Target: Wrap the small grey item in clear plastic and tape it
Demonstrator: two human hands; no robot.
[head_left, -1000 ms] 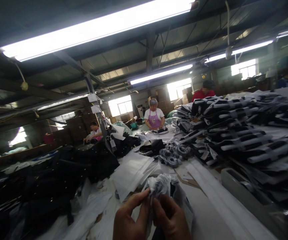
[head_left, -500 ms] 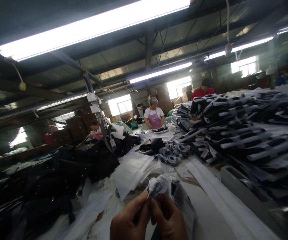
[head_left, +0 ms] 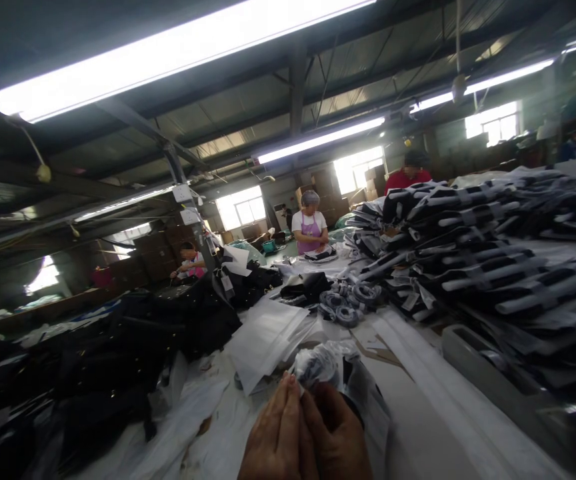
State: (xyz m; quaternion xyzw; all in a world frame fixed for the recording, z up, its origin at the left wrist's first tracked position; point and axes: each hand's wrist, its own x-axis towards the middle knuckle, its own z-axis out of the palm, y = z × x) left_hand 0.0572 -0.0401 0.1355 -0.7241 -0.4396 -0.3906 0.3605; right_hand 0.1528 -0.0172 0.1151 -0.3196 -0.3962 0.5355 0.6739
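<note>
At the bottom middle of the head view, my left hand and my right hand are pressed together. Both pinch the crumpled top of a clear plastic bag with something dark inside. The bag hangs down to the right of my hands, over the white table. My wrists and the bag's lower end are cut off by the frame.
A large stack of black-and-white packed items fills the right. Dark garments are heaped on the left. Flat white bags and grey rolls lie ahead. A grey tray sits at right. Three people work farther back.
My two hands have closed against each other on the bag's top and shifted slightly right. The view has tilted a little upward.
</note>
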